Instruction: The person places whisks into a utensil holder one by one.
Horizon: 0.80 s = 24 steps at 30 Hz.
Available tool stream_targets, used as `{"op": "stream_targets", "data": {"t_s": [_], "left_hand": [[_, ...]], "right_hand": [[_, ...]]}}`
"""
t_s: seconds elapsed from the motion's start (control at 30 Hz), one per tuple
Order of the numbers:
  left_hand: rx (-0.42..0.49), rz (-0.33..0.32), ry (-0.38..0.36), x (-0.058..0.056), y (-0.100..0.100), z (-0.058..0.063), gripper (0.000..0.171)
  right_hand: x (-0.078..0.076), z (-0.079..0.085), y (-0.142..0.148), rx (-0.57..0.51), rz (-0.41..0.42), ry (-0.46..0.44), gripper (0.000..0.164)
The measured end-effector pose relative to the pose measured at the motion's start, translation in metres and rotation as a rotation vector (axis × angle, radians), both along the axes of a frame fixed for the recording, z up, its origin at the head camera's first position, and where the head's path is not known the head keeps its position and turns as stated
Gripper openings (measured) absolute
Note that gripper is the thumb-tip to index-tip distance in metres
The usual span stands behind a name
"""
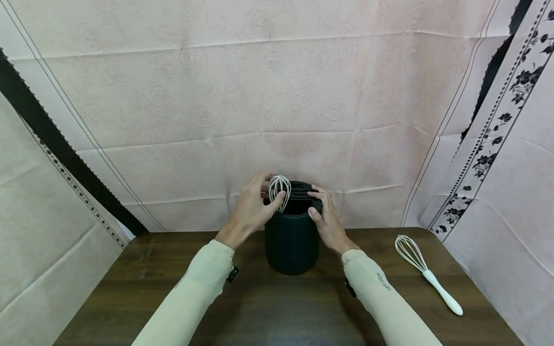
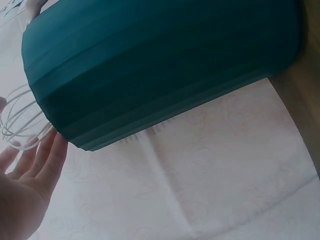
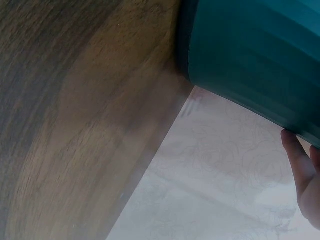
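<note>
A dark green utensil holder (image 1: 291,245) with faceted sides stands upright on the table, with a black slotted insert (image 1: 299,188) at the back of its mouth. Out of its left side rises the wire head of a white whisk (image 1: 280,185); the handle is hidden inside. My left hand (image 1: 254,204) holds the wire head between thumb and fingers, its fingers (image 2: 54,155) close against the holder's rim. On the other side my right hand (image 1: 329,223) grips the rim, with the thumb in front and fingers farther back. A second white whisk (image 1: 426,271) lies apart at the right.
The brown wooden table (image 1: 259,317) ends just behind the holder, at a pale patterned cloth (image 1: 259,96) that hangs as a backdrop. Similar cloth drapes both sides, with a black-flowered border (image 1: 504,120) on the right.
</note>
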<state>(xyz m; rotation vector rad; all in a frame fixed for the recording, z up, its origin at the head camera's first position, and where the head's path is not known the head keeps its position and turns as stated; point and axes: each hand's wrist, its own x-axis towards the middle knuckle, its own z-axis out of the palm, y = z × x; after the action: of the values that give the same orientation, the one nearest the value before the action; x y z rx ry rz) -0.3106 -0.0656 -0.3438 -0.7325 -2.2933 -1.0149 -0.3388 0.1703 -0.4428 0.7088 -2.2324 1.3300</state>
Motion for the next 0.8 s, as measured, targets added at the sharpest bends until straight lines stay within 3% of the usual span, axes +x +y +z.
{"op": "stream_targets", "data": {"t_s": [0.17, 0.43, 0.8], "left_hand": [[-0.034, 0.003, 0.012, 0.002, -0.001, 0.001, 0.053], [-0.011, -0.06, 0.043, 0.003, 0.0, 0.001, 0.045], [-0.045, -0.016, 0.018, 0.004, -0.003, -0.008, 0.046]], "right_hand": [[-0.002, -0.001, 0.0, -0.003, 0.002, 0.012, 0.051], [-0.001, -0.001, -0.001, -0.001, -0.007, 0.017, 0.049], [0.0, -0.001, 0.0, -0.003, 0.001, 0.007, 0.049]]}}
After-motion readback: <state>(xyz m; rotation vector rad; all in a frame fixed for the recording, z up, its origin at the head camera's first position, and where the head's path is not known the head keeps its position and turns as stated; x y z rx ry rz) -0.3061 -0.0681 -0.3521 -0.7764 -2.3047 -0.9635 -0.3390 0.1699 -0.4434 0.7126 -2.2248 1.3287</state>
